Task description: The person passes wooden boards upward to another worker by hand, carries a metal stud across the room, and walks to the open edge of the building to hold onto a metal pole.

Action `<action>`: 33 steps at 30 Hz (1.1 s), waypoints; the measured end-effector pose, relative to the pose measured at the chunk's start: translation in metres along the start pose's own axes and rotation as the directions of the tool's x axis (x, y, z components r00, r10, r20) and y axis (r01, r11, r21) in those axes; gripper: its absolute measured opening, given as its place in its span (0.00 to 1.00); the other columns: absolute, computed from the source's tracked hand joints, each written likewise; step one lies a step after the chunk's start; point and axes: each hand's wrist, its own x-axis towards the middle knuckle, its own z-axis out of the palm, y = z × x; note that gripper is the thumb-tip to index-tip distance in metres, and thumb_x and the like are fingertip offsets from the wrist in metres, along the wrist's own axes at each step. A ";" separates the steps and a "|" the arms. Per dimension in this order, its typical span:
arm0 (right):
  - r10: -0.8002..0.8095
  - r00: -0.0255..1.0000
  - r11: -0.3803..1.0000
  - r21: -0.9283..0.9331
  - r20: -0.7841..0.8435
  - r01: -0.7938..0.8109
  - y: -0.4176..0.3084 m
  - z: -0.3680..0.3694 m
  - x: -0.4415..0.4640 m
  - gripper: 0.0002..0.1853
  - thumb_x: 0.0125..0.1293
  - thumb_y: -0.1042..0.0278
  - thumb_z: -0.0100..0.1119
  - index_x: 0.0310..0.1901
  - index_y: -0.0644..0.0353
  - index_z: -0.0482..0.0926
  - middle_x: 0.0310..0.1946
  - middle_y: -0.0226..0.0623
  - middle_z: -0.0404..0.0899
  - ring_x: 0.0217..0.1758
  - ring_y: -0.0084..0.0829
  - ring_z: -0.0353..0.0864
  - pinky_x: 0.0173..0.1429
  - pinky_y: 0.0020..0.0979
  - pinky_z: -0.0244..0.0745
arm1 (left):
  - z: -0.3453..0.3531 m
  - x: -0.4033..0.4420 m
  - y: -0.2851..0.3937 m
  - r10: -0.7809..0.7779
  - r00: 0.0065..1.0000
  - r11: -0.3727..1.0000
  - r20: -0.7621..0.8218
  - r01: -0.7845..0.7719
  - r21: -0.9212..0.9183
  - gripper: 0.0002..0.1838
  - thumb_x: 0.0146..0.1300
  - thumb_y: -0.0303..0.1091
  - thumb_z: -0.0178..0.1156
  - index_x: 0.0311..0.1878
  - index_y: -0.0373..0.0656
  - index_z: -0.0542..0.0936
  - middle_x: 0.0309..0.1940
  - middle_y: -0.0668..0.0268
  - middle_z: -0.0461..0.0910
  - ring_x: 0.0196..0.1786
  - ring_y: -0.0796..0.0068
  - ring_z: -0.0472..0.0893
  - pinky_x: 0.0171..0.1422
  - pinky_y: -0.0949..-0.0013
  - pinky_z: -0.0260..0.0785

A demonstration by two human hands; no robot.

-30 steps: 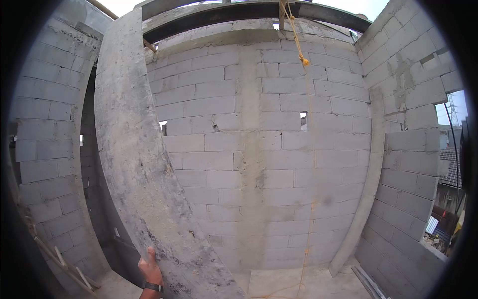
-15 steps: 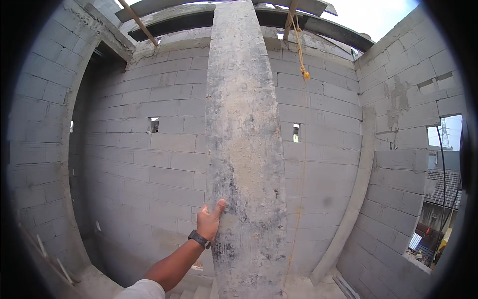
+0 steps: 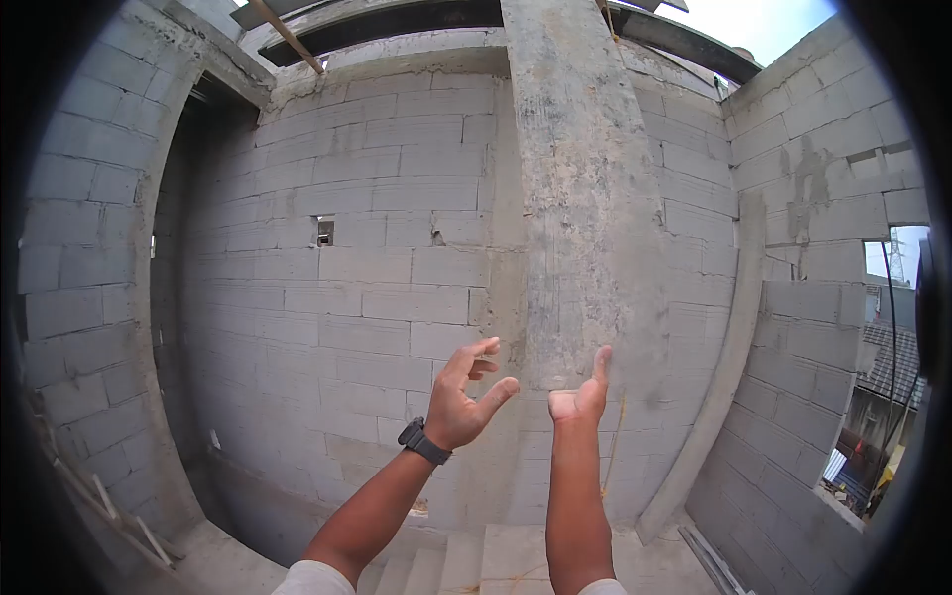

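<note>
My one camera looks out from the person's head, close behind the left hand [image 3: 462,402] and right hand [image 3: 583,397], facing forward past them to the block wall [image 3: 367,268]; well out to either side, the darkened edges look too murky to read.

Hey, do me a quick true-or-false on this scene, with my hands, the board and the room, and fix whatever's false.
1. The right hand is at the board's lower end. True.
2. The left hand grips the board. False: it is open, apart from the board.
3. The watch is on the right wrist. False: it is on the left wrist.
4. The window is on the right side of the view. True.
5. The board lies flat on the floor. False: it is steeply upright.
</note>
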 end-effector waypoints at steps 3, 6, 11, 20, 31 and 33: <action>-0.048 0.999 0.999 0.006 0.002 0.048 0.018 0.067 0.040 0.50 0.57 0.44 0.69 0.72 0.64 0.53 0.71 0.41 0.56 0.70 0.47 0.60 0.72 0.55 0.55 | 0.011 -0.113 -0.024 -0.382 0.864 0.882 0.327 0.446 -0.150 0.35 0.58 0.48 0.68 0.63 0.38 0.69 0.55 0.55 0.75 0.46 0.68 0.83 0.51 0.68 0.74; 0.004 0.999 0.999 0.037 -0.050 -0.003 0.047 0.125 0.069 0.49 0.58 0.45 0.68 0.71 0.65 0.54 0.70 0.41 0.58 0.69 0.46 0.62 0.71 0.54 0.59 | 0.001 -0.209 -0.056 -0.630 0.650 0.725 0.426 0.688 0.022 0.36 0.60 0.52 0.66 0.63 0.35 0.69 0.55 0.53 0.76 0.46 0.68 0.83 0.51 0.68 0.74; -0.009 0.995 1.000 0.025 -0.095 0.012 0.081 0.211 0.091 0.44 0.62 0.47 0.64 0.69 0.68 0.56 0.69 0.44 0.61 0.69 0.45 0.64 0.69 0.47 0.64 | -0.046 -0.345 -0.110 -0.780 0.404 0.391 0.477 0.911 -0.133 0.35 0.60 0.54 0.66 0.59 0.34 0.72 0.52 0.58 0.79 0.44 0.73 0.84 0.43 0.71 0.76; -0.124 0.979 0.992 -0.043 -0.165 0.118 0.104 0.272 0.122 0.42 0.65 0.49 0.61 0.69 0.69 0.55 0.71 0.45 0.59 0.71 0.45 0.63 0.69 0.45 0.65 | -0.137 -0.488 -0.177 -0.820 0.205 -0.159 0.534 0.815 -0.557 0.19 0.66 0.36 0.57 0.60 0.46 0.73 0.47 0.61 0.82 0.40 0.66 0.82 0.39 0.64 0.76; -0.208 0.976 0.976 -0.088 -0.070 0.201 0.101 0.299 0.110 0.37 0.66 0.55 0.58 0.67 0.69 0.55 0.67 0.45 0.63 0.64 0.44 0.71 0.60 0.43 0.75 | -0.127 -0.549 -0.193 -0.966 0.140 0.010 0.218 0.862 -0.507 0.19 0.68 0.37 0.55 0.62 0.49 0.75 0.50 0.70 0.81 0.39 0.78 0.81 0.34 0.69 0.74; -0.211 0.976 0.975 -0.080 -0.058 0.206 0.101 0.304 0.101 0.34 0.68 0.55 0.57 0.66 0.68 0.58 0.66 0.44 0.66 0.62 0.43 0.74 0.59 0.43 0.77 | -0.117 -0.606 -0.237 -0.916 0.376 0.343 0.141 0.915 -0.211 0.20 0.68 0.38 0.56 0.62 0.50 0.75 0.51 0.72 0.81 0.39 0.79 0.81 0.35 0.69 0.74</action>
